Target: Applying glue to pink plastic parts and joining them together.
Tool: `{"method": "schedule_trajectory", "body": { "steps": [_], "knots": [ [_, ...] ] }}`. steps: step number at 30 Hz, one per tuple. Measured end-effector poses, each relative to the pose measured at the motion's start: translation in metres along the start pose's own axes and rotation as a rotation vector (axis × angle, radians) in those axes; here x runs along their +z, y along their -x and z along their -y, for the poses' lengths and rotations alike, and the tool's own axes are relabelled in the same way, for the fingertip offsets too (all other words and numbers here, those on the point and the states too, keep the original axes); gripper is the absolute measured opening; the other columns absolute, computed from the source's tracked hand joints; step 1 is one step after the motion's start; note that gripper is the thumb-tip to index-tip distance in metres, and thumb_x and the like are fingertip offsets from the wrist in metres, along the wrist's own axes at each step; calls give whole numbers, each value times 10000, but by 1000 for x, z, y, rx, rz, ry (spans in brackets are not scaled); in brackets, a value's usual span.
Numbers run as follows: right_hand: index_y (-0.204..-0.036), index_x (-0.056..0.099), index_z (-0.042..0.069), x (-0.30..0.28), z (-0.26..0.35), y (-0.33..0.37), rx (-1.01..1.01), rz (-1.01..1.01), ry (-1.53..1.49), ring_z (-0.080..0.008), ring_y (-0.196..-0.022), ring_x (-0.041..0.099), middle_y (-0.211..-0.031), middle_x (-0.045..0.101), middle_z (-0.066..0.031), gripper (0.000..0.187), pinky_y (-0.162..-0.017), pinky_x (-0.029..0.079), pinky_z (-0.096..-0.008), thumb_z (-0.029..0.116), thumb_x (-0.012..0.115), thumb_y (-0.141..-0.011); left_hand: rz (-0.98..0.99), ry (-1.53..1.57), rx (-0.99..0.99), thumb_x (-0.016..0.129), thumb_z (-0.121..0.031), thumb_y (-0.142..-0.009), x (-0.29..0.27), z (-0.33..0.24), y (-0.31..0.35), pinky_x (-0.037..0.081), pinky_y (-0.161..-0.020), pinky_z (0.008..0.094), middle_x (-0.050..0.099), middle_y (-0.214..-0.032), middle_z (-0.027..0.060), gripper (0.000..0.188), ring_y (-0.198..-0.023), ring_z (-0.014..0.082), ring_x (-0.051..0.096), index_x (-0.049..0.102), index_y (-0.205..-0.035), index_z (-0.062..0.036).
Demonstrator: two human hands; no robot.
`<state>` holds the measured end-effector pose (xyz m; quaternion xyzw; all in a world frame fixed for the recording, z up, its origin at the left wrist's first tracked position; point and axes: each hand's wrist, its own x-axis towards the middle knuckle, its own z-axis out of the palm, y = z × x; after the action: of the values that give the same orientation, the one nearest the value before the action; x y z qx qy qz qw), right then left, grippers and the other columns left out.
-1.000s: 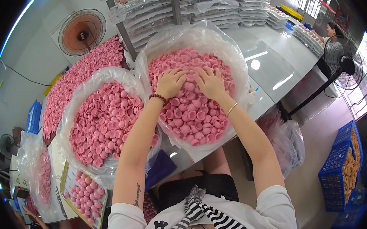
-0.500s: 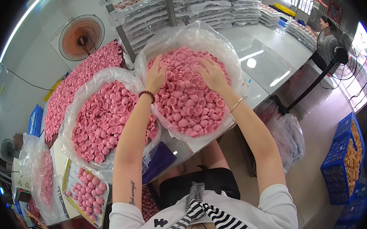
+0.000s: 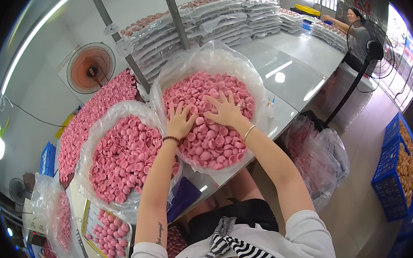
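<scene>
The left hand (image 3: 180, 123) and the right hand (image 3: 227, 112) are laid palm down on the heap with fingers spread; neither is clenched, though whether anything is pinched beneath the palms cannot be told. Over the last half second both have been drawn toward the body, the left more than the right, from the heap's farther part. By this, it may be judged, the surface is being smoothed or sorted rather than single pieces being lifted. The pink pieces (image 3: 207, 150), many of them hollow cups, are held in a wide-mouthed clear plastic bag (image 3: 216, 54) on the table, directly under the hands. To the left, a tray (image 3: 83, 228) of rounded pink pieces and a second bag (image 3: 129, 108) of cups are left untouched. Beyond, stacked, plastic-wrapped trays (image 3: 222, 23) are ranged, and a co-worker (image 3: 359, 32) is seen at the far right.
</scene>
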<state>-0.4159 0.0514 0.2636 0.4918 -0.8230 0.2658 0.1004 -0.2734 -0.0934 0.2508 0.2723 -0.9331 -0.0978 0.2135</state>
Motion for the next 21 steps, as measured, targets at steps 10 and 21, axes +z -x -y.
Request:
{"method": "schedule_trajectory", "body": {
  "steps": [10, 21],
  "knots": [
    [-1043, 580, 65, -71, -112, 75, 344, -905, -453, -210, -926, 569, -1013, 587, -108, 391, -810, 431, -337, 190, 687, -688, -77, 620, 115, 582, -216, -811, -83, -53, 41, 319, -975, 382, 486, -1244, 152, 406, -1172, 278, 437, 518, -1184, -69],
    [-966, 569, -9, -28, -127, 73, 259, -684, -752, -138, -738, 551, -830, 605, -56, 299, -679, 425, -257, 210, 626, -770, 10, -40, 694, 552, -180, -726, -250, -213, 207, 450, -856, 372, 630, -892, 10, 192, -873, 160, 589, 656, -886, -159]
  ]
}}
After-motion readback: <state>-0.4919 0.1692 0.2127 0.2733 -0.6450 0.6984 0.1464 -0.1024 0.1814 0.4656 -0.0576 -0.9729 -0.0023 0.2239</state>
